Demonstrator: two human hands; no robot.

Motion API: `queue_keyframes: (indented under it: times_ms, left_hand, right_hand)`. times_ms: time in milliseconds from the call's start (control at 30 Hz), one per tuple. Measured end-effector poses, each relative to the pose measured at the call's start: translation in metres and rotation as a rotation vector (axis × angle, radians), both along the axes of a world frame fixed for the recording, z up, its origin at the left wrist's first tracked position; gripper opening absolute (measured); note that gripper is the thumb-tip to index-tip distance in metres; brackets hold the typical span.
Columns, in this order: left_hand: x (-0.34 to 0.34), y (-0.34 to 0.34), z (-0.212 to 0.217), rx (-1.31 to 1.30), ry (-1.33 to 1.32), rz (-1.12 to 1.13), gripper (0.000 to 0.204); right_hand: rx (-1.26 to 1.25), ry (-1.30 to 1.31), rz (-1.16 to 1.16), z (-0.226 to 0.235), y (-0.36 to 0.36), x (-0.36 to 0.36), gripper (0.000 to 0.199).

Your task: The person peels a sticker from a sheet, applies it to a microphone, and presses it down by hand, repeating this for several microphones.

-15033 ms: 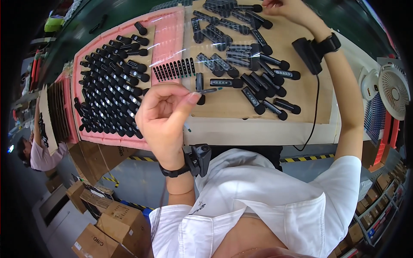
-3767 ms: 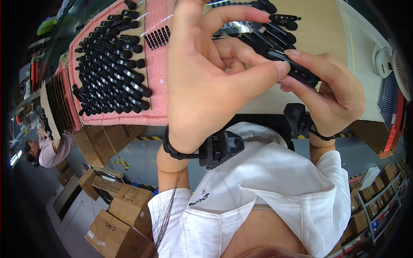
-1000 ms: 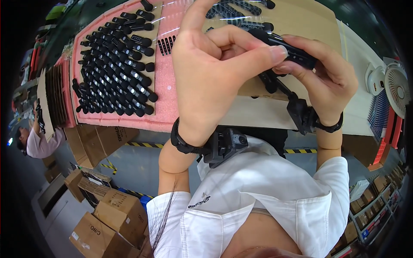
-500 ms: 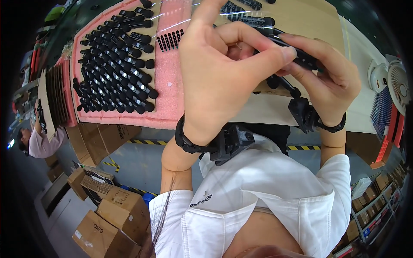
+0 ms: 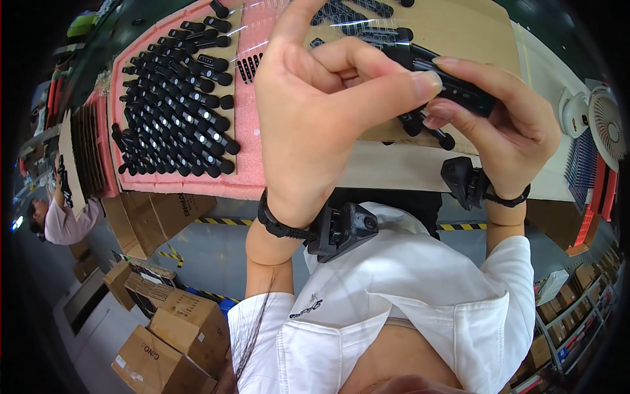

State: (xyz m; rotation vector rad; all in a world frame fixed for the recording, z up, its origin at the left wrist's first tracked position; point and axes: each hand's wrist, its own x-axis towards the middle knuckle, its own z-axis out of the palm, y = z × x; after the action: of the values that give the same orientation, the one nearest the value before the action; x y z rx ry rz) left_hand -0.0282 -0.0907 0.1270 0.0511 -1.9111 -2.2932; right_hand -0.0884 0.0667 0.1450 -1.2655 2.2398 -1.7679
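Both hands raised above the bench edge: left hand [image 5: 328, 111] and right hand [image 5: 508, 125] pinching one slim, matte black plastic handle [image 5: 453, 82] between fingertips. Behind, pink foam tray [image 5: 246, 167] packed with glossy black handles [image 5: 174, 115]; brown cardboard sheet [image 5: 459, 29] alongside.

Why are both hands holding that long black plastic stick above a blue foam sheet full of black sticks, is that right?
Not quite: the foam sheet is pink, not blue, as the head view shows. Both the left hand and right hand do hold the long black plastic stick.
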Motion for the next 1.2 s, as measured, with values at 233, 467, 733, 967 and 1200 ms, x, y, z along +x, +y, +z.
queue_keyframes:
  times_ms: [233, 467, 733, 967, 1200]
  left_hand:
    - [0.001, 0.001, 0.001, -0.014, 0.004, -0.001, 0.067]
    - [0.002, 0.006, 0.003, -0.047, 0.013, -0.011, 0.068]
    - [-0.017, -0.004, 0.003, -0.12, -0.007, -0.085, 0.069]
    - [-0.019, 0.011, 0.001, -0.2, -0.064, 0.125, 0.07]
    - [-0.031, -0.01, -0.008, -0.513, -0.046, 0.296, 0.068]
  right_hand:
    - [0.013, 0.048, -0.015, 0.003, 0.0, 0.004, 0.033]
    - [0.024, 0.088, -0.043, 0.004, 0.001, 0.005, 0.033]
    - [0.091, 0.019, -0.017, -0.005, 0.007, -0.004, 0.032]
    - [0.088, -0.134, -0.105, -0.017, -0.003, -0.005, 0.021]
    - [0.271, -0.138, 0.085, -0.031, -0.01, -0.079, 0.021]
